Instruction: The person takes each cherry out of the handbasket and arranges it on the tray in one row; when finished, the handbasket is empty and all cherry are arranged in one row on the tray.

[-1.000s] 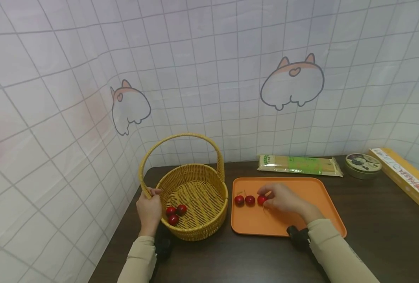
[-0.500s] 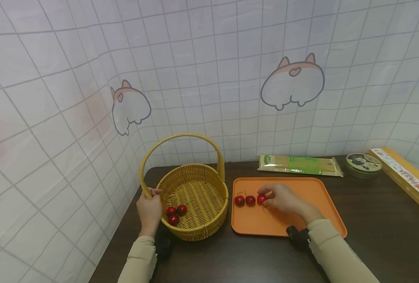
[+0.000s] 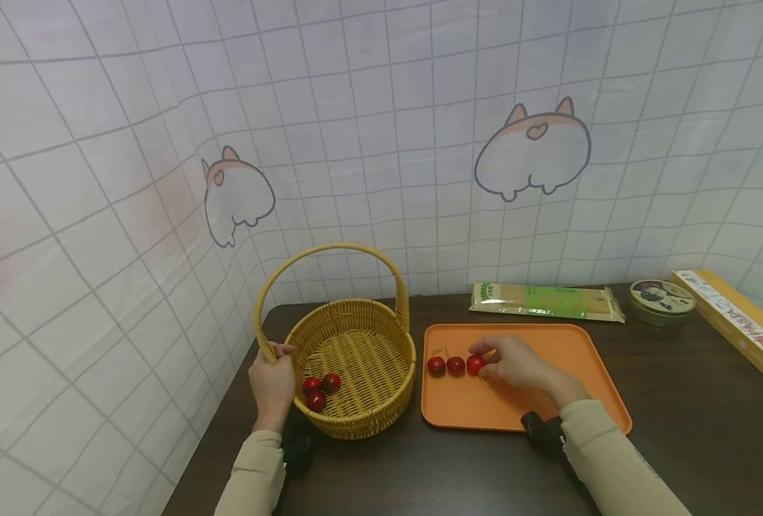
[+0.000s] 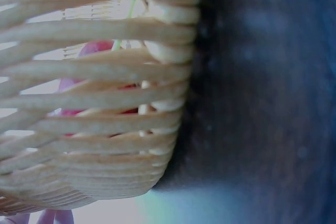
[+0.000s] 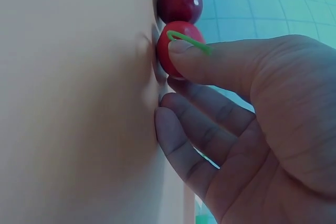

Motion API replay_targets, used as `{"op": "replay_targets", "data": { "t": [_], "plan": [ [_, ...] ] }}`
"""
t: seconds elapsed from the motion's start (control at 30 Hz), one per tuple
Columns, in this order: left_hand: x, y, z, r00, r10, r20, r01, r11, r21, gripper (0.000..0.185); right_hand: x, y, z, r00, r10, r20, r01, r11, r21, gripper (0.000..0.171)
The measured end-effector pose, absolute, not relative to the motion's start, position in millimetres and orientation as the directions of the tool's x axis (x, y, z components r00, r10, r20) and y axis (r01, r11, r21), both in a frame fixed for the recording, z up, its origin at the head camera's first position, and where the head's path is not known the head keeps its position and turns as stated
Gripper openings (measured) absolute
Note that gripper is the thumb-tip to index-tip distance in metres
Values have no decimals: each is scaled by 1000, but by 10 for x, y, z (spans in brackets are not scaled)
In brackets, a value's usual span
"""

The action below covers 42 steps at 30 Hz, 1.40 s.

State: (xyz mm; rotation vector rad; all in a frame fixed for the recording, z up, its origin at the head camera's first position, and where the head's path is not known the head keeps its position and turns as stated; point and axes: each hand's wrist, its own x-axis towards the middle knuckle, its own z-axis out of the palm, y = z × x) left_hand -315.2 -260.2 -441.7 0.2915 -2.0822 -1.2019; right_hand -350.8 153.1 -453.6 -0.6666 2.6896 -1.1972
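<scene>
My left hand (image 3: 273, 380) grips the handle base of a yellow woven basket (image 3: 381, 419) at its left side. Three dark red cherries (image 3: 316, 400) lie together inside, near the basket's left wall; the left wrist view shows red glimpses of cherries (image 4: 97, 47) through the weave. On an orange tray (image 3: 471, 412) three cherries stand in a row. With thumb and fingers my right hand (image 3: 516, 362) pinches the rightmost cherry (image 3: 475, 365), whose green stem (image 5: 184, 38) bends over the thumb. Left of it sit the middle cherry (image 3: 456, 366) and the leftmost cherry (image 3: 436, 366).
Behind the tray lies a clear packet of noodles (image 3: 545, 301). A round tin (image 3: 661, 302) stands to its right, beside a long yellow pasta box (image 3: 738, 326) at the table's right. A white grid-patterned cloth (image 3: 368, 158) hangs behind the dark table (image 3: 381, 476).
The pinched cherry has shifted very slightly left, toward the middle cherry. My left hand and the basket stay where they were.
</scene>
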Motion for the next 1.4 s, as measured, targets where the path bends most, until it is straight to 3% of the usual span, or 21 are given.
{"op": "replay_targets", "data": {
  "t": [0.73, 1.1, 1.23, 1.4],
  "plan": [
    [-3158, -2605, -4419, -720, -513, 467, 145, 547, 824, 17, -3454, 1543, -4401, -899, -438, 10, -315, 631, -709, 37],
    [-3156, -2597, -4405, -724, -511, 464, 155, 534, 831, 15, -3308, 1409, -4102, -867, -472, 163, -475, 681, -557, 35],
    [-3154, -2591, -4399, -727, -513, 457, 153, 527, 836, 14, -3173, 1215, -3947, -851, -482, 207, -506, 651, -565, 33],
    [-3137, -2601, -4374, -723, -513, 462, 162, 525, 836, 12, -3034, 848, -3872, -791, -551, 268, -574, 516, -635, 26]
  ]
}}
